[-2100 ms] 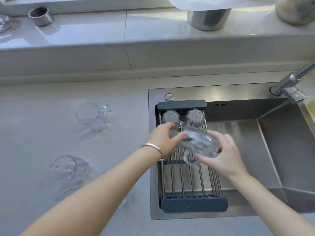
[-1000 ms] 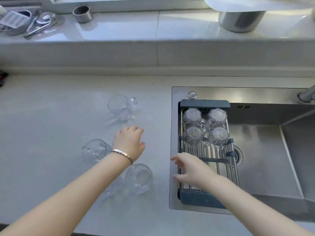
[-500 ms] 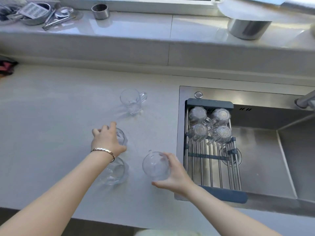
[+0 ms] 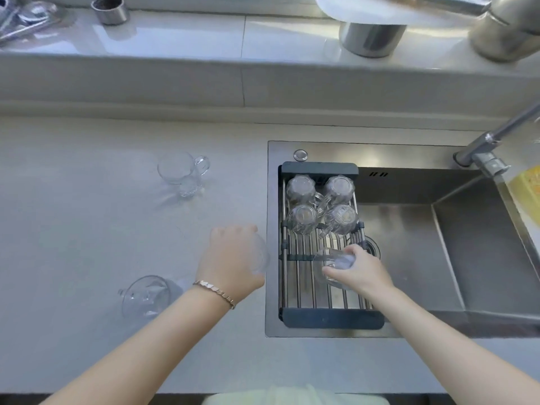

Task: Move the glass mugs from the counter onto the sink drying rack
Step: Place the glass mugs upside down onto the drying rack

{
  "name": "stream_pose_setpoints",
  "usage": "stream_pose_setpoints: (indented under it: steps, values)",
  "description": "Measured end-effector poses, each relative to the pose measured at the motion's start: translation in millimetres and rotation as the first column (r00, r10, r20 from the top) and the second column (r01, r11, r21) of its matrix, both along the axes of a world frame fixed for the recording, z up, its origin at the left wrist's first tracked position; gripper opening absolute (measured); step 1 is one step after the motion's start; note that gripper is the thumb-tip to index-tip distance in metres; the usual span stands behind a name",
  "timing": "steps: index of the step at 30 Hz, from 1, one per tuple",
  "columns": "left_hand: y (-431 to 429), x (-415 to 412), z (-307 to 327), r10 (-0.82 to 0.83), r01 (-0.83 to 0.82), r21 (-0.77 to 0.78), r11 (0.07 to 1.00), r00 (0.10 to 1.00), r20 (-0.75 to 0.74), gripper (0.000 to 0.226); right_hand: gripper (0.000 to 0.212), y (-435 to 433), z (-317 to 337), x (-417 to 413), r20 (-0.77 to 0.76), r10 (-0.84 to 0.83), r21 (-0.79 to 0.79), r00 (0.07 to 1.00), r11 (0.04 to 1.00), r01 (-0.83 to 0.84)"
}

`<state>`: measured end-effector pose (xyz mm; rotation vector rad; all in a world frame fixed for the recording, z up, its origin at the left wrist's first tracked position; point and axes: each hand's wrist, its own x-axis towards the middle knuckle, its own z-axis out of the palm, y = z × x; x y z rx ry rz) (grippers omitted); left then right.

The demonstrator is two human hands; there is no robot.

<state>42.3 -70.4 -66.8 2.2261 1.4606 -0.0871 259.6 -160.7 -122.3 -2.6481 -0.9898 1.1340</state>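
Observation:
The drying rack [image 4: 330, 318] lies over the left part of the sink, with several glass mugs [image 4: 320, 204] upside down at its far end. My right hand [image 4: 358, 271] grips a glass mug [image 4: 331, 263] over the middle of the rack. My left hand [image 4: 230, 260] holds another glass mug [image 4: 260, 255] above the counter, just left of the sink's rim. Two mugs stay on the counter: one upright at the back [image 4: 182, 172], one near my left forearm [image 4: 146, 295].
The sink basin [image 4: 409, 258] opens to the right of the rack, with the faucet [image 4: 491, 141] at its far right corner. On the raised ledge behind stand a small metal cup [image 4: 110, 9], utensils [image 4: 26, 19] and metal pots [image 4: 372, 36].
Both hands have lifted a mug off the counter and moved right. The right one now hangs over the rack; the left one is at the sink's edge.

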Motion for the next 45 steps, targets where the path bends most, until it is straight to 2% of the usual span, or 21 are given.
stream_pose_setpoints:
  steps: [2, 4, 7, 9, 12, 15, 16, 17, 18, 21, 23, 25, 27, 29, 33, 35, 36, 38, 40, 42, 45]
  values:
    - [-4, 1, -2, -0.026, 0.026, -0.001, 1.000, 0.999, -0.030, 0.070, 0.077, 15, -7, -4, -0.011, 0.029, -0.082, 1.000, 0.996, -0.029]
    - [-7, 1, -3, -0.028, 0.029, 0.005, 1.000, 0.998, -0.048, 0.069, 0.080, 31, -13, -12, -0.065, -0.036, -0.147, 0.997, 0.989, 0.026]
    - [-9, -1, -4, -0.019, 0.019, 0.007, 1.000, 0.999, -0.047, 0.069, 0.065, 51, -16, -23, -0.226, -0.306, -0.167, 0.925, 0.948, 0.272]
    - [-8, -4, -4, -0.011, 0.011, 0.014, 1.000, 0.999, -0.050, 0.069, 0.057, 61, -21, -26, -0.377, -0.511, -0.194, 0.772, 0.859, 0.474]
    - [-5, -7, -4, -0.003, 0.005, 0.022, 1.000, 0.998, -0.063, 0.069, 0.053, 67, -27, -26, -0.519, -0.695, -0.283, 0.497, 0.689, 0.667]
    - [-3, -8, -5, 0.001, 0.000, 0.018, 1.000, 0.998, -0.067, 0.070, 0.045, 66, -28, -23, -0.600, -0.769, -0.358, 0.221, 0.505, 0.785]
    - [-3, -7, -5, 0.003, -0.002, 0.016, 1.000, 0.998, -0.070, 0.071, 0.046, 64, -27, -23, -0.626, -0.766, -0.371, 0.147, 0.458, 0.808]
    - [-3, -7, -5, 0.003, -0.002, 0.014, 1.000, 0.997, -0.073, 0.071, 0.049, 62, -26, -23, -0.654, -0.747, -0.381, 0.117, 0.459, 0.803]
    - [-3, -6, -5, 0.001, 0.000, 0.012, 1.000, 0.997, -0.074, 0.071, 0.052, 58, -24, -23, -0.677, -0.720, -0.375, 0.156, 0.519, 0.768]
    - [-6, -3, -3, -0.015, 0.016, 0.004, 1.000, 0.998, -0.058, 0.070, 0.056, 39, -16, -27, -0.640, -0.544, -0.246, 0.543, 0.814, 0.526]
    - [-7, 1, 0, -0.028, 0.028, -0.022, 0.999, 0.999, -0.030, 0.072, 0.052, 20, -12, -26, -0.552, -0.353, -0.099, 0.755, 0.927, 0.361]
    - [-7, 8, 3, 0.001, 0.003, -0.101, 0.995, 0.999, 0.034, 0.075, 0.067, -1, -4, -25, -0.517, -0.117, 0.064, 0.848, 0.983, 0.174]
    - [-5, 20, 7, 0.106, -0.070, -0.248, 0.966, 0.985, 0.136, 0.075, 0.087, -20, 5, -28, -0.520, 0.116, 0.242, 0.846, 0.970, 0.016]
    - [-4, 36, 11, 0.249, -0.117, -0.453, 0.884, 0.937, 0.243, 0.071, 0.094, -33, 13, -32, -0.494, 0.252, 0.409, 0.832, 0.912, -0.034]
    - [-8, 65, 6, 0.502, -0.038, -0.804, 0.593, 0.798, 0.333, 0.057, 0.085, -49, 18, -19, -0.465, 0.138, 0.607, 0.875, 0.769, 0.202]
    - [-10, 78, -4, 0.485, 0.014, -0.823, 0.567, 0.802, 0.348, 0.066, 0.083, -53, 22, -5, -0.375, 0.103, 0.633, 0.921, 0.754, 0.174]
    - [-11, 83, -10, 0.430, 0.031, -0.789, 0.614, 0.825, 0.368, 0.069, 0.082, -54, 25, 3, -0.307, 0.096, 0.636, 0.947, 0.761, 0.129]
    - [-10, 92, -21, 0.212, 0.073, -0.608, 0.791, 0.899, 0.383, 0.070, 0.075, -53, 27, 21, -0.136, 0.103, 0.617, 0.985, 0.787, 0.003]
    - [-7, 99, -36, -0.118, 0.200, -0.327, 0.923, 0.960, 0.252, 0.062, 0.070, -49, 28, 37, 0.040, 0.146, 0.530, 0.989, 0.835, -0.144]
    - [-4, 105, -50, -0.397, 0.394, -0.157, 0.906, 0.918, 0.012, 0.058, 0.067, -41, 26, 47, 0.184, 0.250, 0.391, 0.951, 0.869, -0.304]
    - [-4, 114, -71, -0.557, 0.543, -0.126, 0.830, 0.797, -0.235, 0.067, 0.065, -24, 17, 51, 0.329, 0.500, 0.205, 0.801, 0.790, -0.578]
